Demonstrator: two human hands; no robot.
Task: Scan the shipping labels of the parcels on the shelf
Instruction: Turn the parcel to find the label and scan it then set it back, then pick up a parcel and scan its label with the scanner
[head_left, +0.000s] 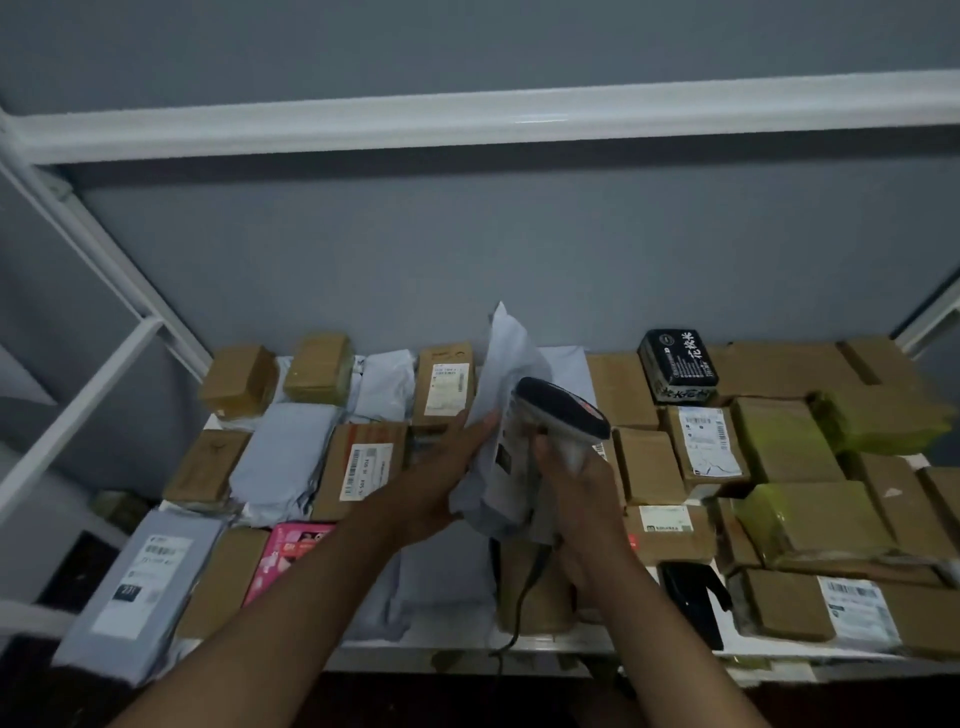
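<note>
The left hand (441, 478) held up a floppy grey mail bag (498, 415) near the middle of the shelf (467, 647). At its 3 o'clock, the right hand (582, 499) gripped the scanner (563, 410). The bag could bend and hide its label, so the scan might miss.

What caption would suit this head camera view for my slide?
Left hand lifts a grey mailer bag while the right hand aims a handheld scanner over a shelf of parcels.
</note>
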